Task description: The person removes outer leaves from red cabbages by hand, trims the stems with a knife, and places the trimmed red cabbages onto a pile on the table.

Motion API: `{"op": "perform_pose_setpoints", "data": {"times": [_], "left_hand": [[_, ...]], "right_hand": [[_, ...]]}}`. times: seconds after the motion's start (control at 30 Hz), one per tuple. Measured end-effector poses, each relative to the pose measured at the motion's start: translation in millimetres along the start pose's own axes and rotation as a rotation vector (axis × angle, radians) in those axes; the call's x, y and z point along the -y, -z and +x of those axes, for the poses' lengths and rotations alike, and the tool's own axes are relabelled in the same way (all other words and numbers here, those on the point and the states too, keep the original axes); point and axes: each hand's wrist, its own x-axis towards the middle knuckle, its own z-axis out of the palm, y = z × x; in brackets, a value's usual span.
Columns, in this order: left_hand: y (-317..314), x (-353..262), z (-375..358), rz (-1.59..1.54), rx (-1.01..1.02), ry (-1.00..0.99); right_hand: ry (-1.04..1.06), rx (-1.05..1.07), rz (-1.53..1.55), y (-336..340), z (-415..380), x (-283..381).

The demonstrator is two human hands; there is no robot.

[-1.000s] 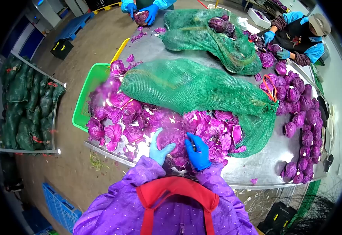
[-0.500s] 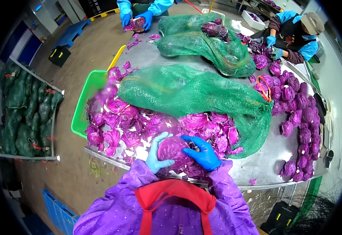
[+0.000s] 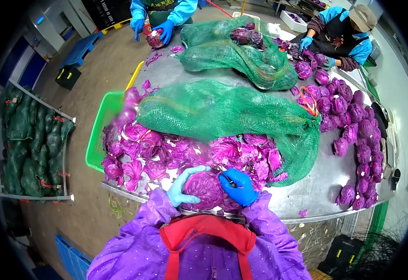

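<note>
My left hand (image 3: 185, 185), in a light-blue glove, is closed round the left side of a red cabbage (image 3: 205, 190) at the table's near edge. My right hand (image 3: 241, 187), in a darker blue glove, is closed on a small knife (image 3: 226, 178) by the cabbage's upper right side. Most of the knife is hidden by the fingers. Torn purple cabbage leaves (image 3: 155, 149) lie heaped beyond and left of my hands. Behind them stretches a full green mesh sack (image 3: 213, 109) with an orange tie.
A green crate (image 3: 102, 126) stands at the table's left end. Many red cabbages (image 3: 365, 154) line the right side. More mesh sacks (image 3: 236, 53) lie at the back. Two co-workers handle cabbages across the metal table (image 3: 316, 186). Stacked sacks (image 3: 33, 140) stand on the left.
My right hand has drawn back from the cabbage's face, and the knife now shows in it. The cabbage is turned slightly. A co-worker's cabbage at the back has shifted lower.
</note>
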Motion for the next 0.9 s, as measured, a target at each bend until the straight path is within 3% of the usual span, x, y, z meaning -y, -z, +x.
{"op": "perform_pose_setpoints", "data": {"times": [0.03,0.13,0.17,0.23,0.33,0.47,0.67,0.77,0.83,0.87,0.9], "left_hand": [[-1,1,1,-0.032,0.009,-0.015],[-6,1,6,-0.172,0.030,-0.054],[-9,2,6,-0.253,0.018,-0.067],[-10,0,9,-0.328,-0.007,-0.093],[-7,-2,12,-0.264,-0.019,-0.097],[-1,-5,14,-0.209,-0.009,-0.085],[9,-23,14,0.240,0.129,-0.067],[9,-25,14,0.273,0.181,-0.075],[6,-28,14,0.230,0.211,-0.086],[8,-23,12,0.187,0.204,-0.066],[9,-18,11,0.155,0.191,-0.058]], "right_hand": [[0.000,-0.037,0.004,-1,-1,-4],[-0.387,-0.254,0.315,5,-1,-44],[-0.431,-0.338,0.295,13,-2,-52],[-0.414,-0.213,0.335,24,-3,-17],[-0.303,0.138,0.366,23,-9,16],[-0.337,0.109,0.392,15,-10,22],[-0.310,0.198,0.208,13,-14,7],[-0.327,0.119,-0.018,6,-17,-8],[-0.298,-0.167,0.131,2,-19,-45],[-0.523,-0.209,0.355,12,-16,-60],[-0.579,-0.150,0.083,32,-8,-56]]}}
